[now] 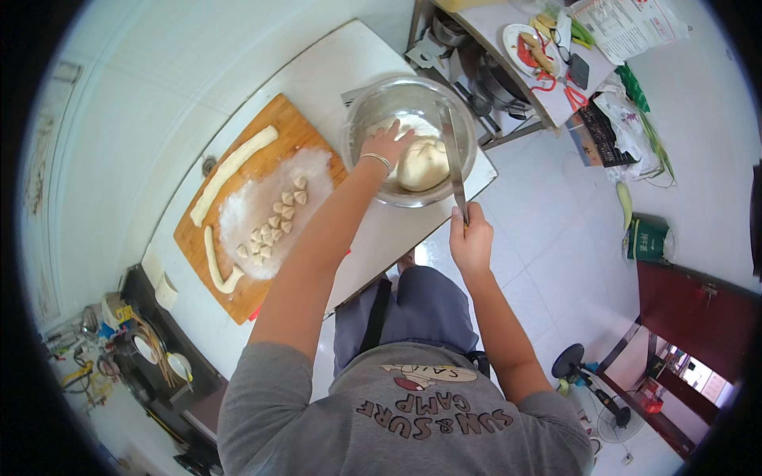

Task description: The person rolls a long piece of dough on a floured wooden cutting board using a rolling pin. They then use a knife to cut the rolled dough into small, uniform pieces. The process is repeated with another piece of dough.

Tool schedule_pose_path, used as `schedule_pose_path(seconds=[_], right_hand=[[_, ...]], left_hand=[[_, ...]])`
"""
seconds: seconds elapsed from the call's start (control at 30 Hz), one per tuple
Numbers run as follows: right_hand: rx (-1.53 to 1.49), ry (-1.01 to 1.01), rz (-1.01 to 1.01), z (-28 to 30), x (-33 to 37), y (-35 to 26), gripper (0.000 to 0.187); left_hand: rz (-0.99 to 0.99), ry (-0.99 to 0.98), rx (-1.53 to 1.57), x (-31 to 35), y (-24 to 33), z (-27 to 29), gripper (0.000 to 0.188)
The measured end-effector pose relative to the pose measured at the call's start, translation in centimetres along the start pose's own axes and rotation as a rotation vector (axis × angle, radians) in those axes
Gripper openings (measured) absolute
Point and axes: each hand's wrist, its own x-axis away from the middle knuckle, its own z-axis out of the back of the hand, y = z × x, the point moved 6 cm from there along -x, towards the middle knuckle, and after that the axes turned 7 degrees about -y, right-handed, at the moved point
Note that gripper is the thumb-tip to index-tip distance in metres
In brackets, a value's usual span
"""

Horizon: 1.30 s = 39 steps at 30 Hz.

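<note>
A wide metal bowl (355, 127) stands on the white table. Inside it lie a round lump of dough (422, 165) and loose white flour (417, 124). My left hand (386, 144) reaches over the near left rim into the bowl, fingers spread at the flour beside the dough. My right hand (471, 238) is closed around the handle of a long-bladed knife (452, 151), whose blade points away over the bowl's right side. Left of the bowl, a wooden board (255, 131) carries a long dough roll (232, 173), a thinner bent roll (213, 258) and several small cut dough pieces (275, 223) on spread flour.
The white table (373, 238) ends in front of my legs. At the far right, a side table holds a plate of vegetables (512, 36) and red-handled scissors (575, 97), with pots beneath. A black fan (568, 361) stands on the floor at the lower right.
</note>
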Motion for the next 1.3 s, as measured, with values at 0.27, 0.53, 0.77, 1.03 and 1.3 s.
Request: schedule_pose_path(seconds=[0.27, 0.53, 0.77, 1.03, 1.3], right_hand=[[0.012, 0.040, -0.043, 2.4, -1.7, 3.2, 0.021], [-0.028, 0.007, 0.061, 0.4, -2.7, 1.8, 0.022], [-0.010, -0.073, 0.180, -3.9, -1.7, -3.2, 0.019], [0.032, -0.274, 0.256, -12.3, 3.6, -8.8, 0.020], [0.145, -0.308, 0.317, -16.7, 7.0, -11.7, 0.020]], left_hand=[[0.010, -0.110, 0.042, -4.4, 1.7, -2.3, 0.041], [0.214, 0.249, 0.665, -1.3, -3.8, -0.9, 0.028], [0.455, 0.448, 0.884, 14.5, -10.0, 1.2, 0.026], [0.633, 0.569, 0.510, 30.8, -20.6, -10.3, 0.022], [0.673, 0.447, 0.232, 35.0, -20.8, -16.3, 0.069]])
